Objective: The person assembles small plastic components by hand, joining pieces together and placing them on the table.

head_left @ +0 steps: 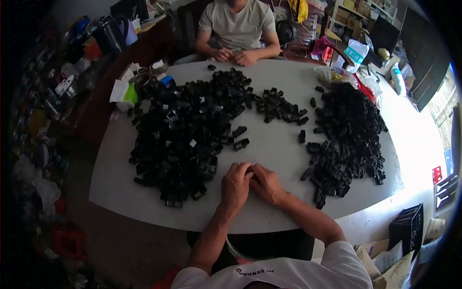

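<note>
My left hand and my right hand meet over the near middle of the white table. Both have their fingers curled together, fingertips touching. A dark spot shows between them, but what they hold is hidden by the fingers. To the left spreads a large heap of black hollow plastic parts, with two loose black parts lying just beyond my left hand. On the right lies another heap of smaller black plastic pieces. Between the heaps, farther off, sits a small cluster of black parts.
Across the table sits a person in a light T-shirt, hands resting on the far edge. A green and white box stands at the left edge. At the far right are a clear plastic bag and a black crate below.
</note>
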